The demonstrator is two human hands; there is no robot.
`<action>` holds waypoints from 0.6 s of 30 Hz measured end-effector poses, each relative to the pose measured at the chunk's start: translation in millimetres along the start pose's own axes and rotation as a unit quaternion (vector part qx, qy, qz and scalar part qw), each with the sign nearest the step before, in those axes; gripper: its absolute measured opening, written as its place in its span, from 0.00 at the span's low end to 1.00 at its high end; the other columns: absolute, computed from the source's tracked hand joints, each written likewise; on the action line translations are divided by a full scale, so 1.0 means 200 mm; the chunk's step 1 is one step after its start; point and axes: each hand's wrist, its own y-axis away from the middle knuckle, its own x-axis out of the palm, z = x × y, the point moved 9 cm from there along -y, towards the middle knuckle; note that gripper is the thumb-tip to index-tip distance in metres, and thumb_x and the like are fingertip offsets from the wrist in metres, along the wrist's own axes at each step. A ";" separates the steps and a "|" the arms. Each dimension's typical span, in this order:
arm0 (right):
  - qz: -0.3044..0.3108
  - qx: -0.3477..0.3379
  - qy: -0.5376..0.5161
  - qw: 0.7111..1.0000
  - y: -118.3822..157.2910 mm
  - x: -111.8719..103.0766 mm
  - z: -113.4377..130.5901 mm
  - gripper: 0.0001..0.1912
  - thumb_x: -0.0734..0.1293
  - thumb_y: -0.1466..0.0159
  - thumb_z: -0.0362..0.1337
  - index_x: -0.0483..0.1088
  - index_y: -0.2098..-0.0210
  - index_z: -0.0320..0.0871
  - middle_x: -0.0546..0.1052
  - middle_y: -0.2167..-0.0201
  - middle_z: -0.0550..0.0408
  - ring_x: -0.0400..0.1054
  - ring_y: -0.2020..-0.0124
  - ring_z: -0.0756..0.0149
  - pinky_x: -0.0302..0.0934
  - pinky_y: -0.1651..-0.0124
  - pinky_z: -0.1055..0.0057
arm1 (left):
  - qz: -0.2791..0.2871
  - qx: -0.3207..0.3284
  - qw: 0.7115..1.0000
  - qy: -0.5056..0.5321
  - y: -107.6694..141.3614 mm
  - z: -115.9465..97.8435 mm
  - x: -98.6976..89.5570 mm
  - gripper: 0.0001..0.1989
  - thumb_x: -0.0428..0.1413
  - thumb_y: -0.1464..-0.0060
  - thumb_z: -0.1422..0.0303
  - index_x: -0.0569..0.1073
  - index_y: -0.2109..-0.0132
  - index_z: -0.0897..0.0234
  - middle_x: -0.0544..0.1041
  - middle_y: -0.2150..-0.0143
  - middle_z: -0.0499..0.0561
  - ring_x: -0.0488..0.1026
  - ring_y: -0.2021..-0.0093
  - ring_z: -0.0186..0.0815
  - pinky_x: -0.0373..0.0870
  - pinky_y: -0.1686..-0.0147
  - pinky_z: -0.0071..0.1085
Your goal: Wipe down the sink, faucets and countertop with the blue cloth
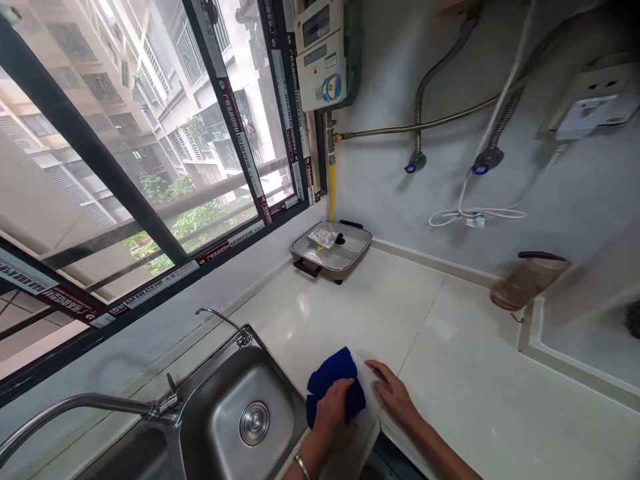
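dark-blue cloth (336, 368): held bunched on white countertop (450, 373), lower centre of frame | left hand (332, 405): fingers curled over cloth, gripping it | right hand (396, 395): empty, fingers loosely parted, just beside cloth | stainless-steel sink (277, 383): lower left | progress: cloth not yet released; extent finished cannot be told

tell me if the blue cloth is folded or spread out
Folded: the blue cloth lies in a compact pad with overlapping edges on the counter, partly under the left hand. How many layers, I cannot tell.
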 end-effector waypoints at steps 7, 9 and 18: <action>0.168 -0.060 0.005 0.984 -0.02 0.28 0.38 0.26 0.61 0.36 0.41 0.66 0.39 0.47 0.75 0.43 0.48 0.71 0.44 0.55 0.69 0.43 0.54 | -0.082 -0.016 0.990 0.111 0.01 -0.05 -0.41 0.19 0.54 0.44 0.68 0.69 0.45 0.57 0.77 0.45 0.52 0.73 0.45 0.38 0.69 0.42 0.41; 0.141 -0.079 0.044 0.986 -0.10 0.28 0.43 0.20 0.58 0.34 0.42 0.74 0.47 0.47 0.81 0.54 0.48 0.77 0.55 0.57 0.74 0.53 0.58 | -0.082 -0.019 0.991 0.105 0.01 -0.06 -0.50 0.17 0.55 0.43 0.65 0.70 0.46 0.57 0.78 0.47 0.52 0.74 0.47 0.38 0.70 0.43 0.40; 0.091 -0.196 0.114 0.970 -0.45 0.06 0.66 0.19 0.56 0.30 0.41 0.72 0.46 0.51 0.79 0.51 0.51 0.75 0.51 0.58 0.71 0.48 0.56 | -0.027 -0.038 0.996 -0.072 -0.05 -0.06 -0.88 0.21 0.59 0.46 0.61 0.71 0.45 0.54 0.83 0.57 0.47 0.78 0.57 0.36 0.73 0.53 0.33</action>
